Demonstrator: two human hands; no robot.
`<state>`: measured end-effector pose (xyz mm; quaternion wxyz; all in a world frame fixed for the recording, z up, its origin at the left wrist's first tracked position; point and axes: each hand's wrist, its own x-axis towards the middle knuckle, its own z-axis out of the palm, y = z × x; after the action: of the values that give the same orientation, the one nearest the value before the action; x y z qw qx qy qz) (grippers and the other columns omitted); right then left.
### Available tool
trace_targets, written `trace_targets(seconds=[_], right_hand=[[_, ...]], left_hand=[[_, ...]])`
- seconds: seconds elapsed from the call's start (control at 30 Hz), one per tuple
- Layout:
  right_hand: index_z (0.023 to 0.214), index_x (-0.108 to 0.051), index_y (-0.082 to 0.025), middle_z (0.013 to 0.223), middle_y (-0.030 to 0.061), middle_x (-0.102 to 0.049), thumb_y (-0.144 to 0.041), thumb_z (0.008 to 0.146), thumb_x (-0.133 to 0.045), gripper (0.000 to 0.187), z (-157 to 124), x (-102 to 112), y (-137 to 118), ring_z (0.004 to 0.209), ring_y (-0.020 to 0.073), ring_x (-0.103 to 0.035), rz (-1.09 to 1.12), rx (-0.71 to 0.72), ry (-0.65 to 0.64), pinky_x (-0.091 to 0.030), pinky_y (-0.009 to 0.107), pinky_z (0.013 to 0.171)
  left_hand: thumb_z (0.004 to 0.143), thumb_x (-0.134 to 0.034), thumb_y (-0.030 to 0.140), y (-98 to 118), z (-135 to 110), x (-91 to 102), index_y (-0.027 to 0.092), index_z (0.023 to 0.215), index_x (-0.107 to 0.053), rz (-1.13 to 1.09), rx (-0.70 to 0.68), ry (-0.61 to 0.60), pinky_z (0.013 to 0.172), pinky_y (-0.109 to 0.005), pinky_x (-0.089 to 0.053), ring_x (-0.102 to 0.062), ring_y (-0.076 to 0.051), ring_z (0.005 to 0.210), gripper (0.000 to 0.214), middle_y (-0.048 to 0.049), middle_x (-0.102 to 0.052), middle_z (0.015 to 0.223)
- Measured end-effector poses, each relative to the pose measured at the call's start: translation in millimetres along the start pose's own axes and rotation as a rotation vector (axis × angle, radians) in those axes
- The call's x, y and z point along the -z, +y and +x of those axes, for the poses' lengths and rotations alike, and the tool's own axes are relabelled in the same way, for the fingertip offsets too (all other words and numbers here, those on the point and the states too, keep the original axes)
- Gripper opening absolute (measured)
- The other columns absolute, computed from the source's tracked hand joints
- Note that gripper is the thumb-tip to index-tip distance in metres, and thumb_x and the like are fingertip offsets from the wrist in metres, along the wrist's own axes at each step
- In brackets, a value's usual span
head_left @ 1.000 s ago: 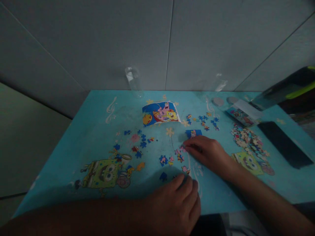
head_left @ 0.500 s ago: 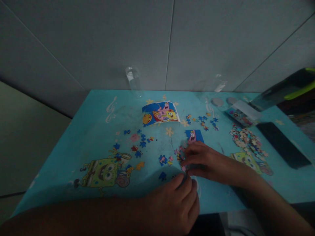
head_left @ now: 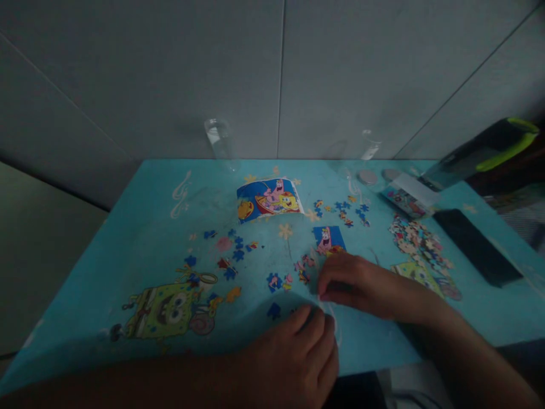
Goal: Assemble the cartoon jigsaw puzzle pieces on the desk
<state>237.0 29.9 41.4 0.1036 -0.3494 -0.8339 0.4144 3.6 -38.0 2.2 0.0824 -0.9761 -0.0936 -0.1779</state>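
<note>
My right hand [head_left: 353, 284] is closed in a pinch just right of a small cluster of loose puzzle pieces [head_left: 304, 268]; what its fingertips hold, if anything, is hidden. Beyond it lies a joined puzzle section [head_left: 328, 238] with a pink starfish on blue, its near edge partly behind the knuckles. My left hand [head_left: 300, 352] is nearer the front edge, fingers curled, its grip turned out of sight. Left of the cluster lie a blue-and-pink puzzle piece [head_left: 273, 282] and a dark blue piece [head_left: 273, 310]. Farther back, the curled reference picture [head_left: 269, 200] shows the cartoon scene.
More puzzle pieces lie at left [head_left: 238, 248] and back right [head_left: 343, 210]. A mixed pile of pieces [head_left: 419, 241] is beside a dark phone-like slab [head_left: 477, 247]. Clear containers [head_left: 221, 145], round lids [head_left: 367, 177], a small box [head_left: 406, 199] and a bottle [head_left: 472, 156] stand or lie toward the wall.
My right hand's fingers have drawn together from a looser spread and moved slightly off the cluster. My left hand stays curled in nearly the same place. The whole view has shifted a little.
</note>
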Motion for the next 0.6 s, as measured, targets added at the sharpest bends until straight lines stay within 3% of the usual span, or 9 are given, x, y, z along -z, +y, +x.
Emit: trace_targets(seconds=[0.2,0.4,0.6], right_hand=[[0.098,-0.077,-0.026,0.09,-0.0013,-0.077,-0.04,0.094,-0.068,0.017,-5,24,22,0.074,0.0143,-0.066,-0.044,-0.362,0.365,-0.05,0.028,0.067],[0.099,-0.08,-0.026,0.099,0.0006,-0.08,-0.037,0.091,-0.069,0.018,0,16,20,0.085,0.0178,-0.074,0.099,-0.402,0.306,-0.058,0.03,0.076],[0.103,-0.079,-0.025,0.1,0.0013,-0.081,-0.031,0.092,-0.066,0.018,3,8,17,0.083,0.0188,-0.075,0.002,-0.361,0.319,-0.06,0.031,0.073]], left_hand=[[0.099,-0.055,0.028,1,1,-0.8,0.006,0.12,-0.069,-0.006,0.01,0.006,0.099,-0.047,-0.05,-0.067,-0.033,0.114,0.032,-0.0203,-0.069,0.125],[0.099,-0.056,0.028,1,0,-2.4,0.006,0.121,-0.069,-0.01,0.004,0.01,0.099,-0.047,-0.051,-0.067,-0.032,0.113,0.033,-0.0195,-0.069,0.125],[0.1,-0.056,0.03,2,-1,-2.3,0.007,0.121,-0.068,-0.013,0.012,0.007,0.099,-0.047,-0.051,-0.066,-0.033,0.115,0.034,-0.02,-0.069,0.126]])
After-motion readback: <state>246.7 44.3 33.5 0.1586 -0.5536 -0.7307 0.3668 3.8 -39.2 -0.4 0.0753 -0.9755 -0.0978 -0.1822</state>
